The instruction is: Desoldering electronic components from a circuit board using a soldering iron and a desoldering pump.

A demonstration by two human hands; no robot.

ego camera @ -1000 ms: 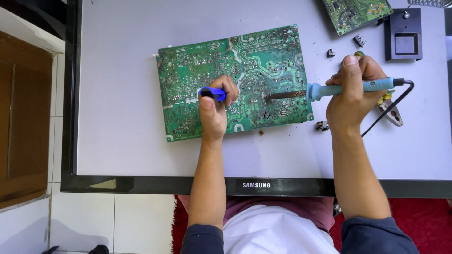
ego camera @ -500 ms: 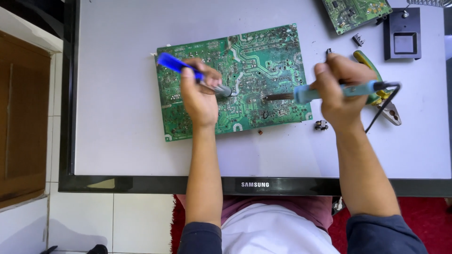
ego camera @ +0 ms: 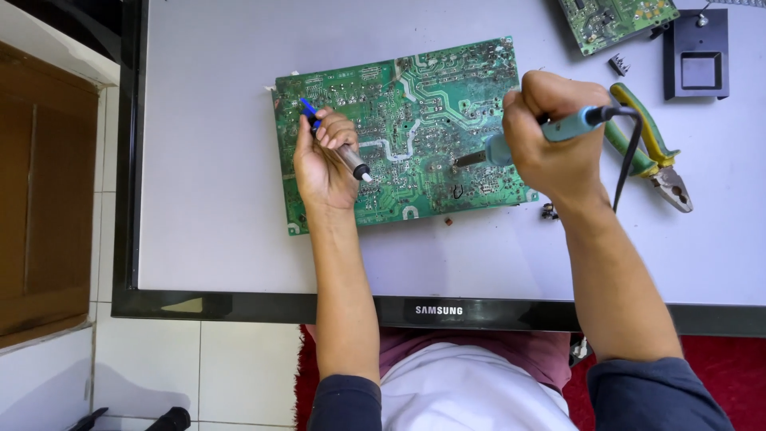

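Since there is only the head view, all comes from it: the worktop (ego camera: 223, 144) is a pale grey panel with a black frame along its near and left edges, lying flat. Left of it white floor tiles and a brown cardboard box (ego camera: 40, 191); near side a red mat (ego camera: 718, 359) under the person.

Counts: two circuit boards, one large green circuit board (ego camera: 415, 104) mid-worktop, solder side up, and a second smaller board (ego camera: 614, 20) cut off at the far right edge. One pair of pliers (ego camera: 654, 152) with green-yellow handles, lying right of the big board. One black square stand (ego camera: 696, 56) far right. One small dark part (ego camera: 618, 64) just beside it.

Left hand (ego camera: 323, 160) rests on the left part of the large board, closed around a desoldering pump (ego camera: 339, 144), blue end far-left, tip pointing right. Right hand (ego camera: 550, 136) fisted around a soldering iron (ego camera: 519, 140) with teal handle, tip touching the board near its right-centre; black cord trails right over the pliers.

No containers visible.
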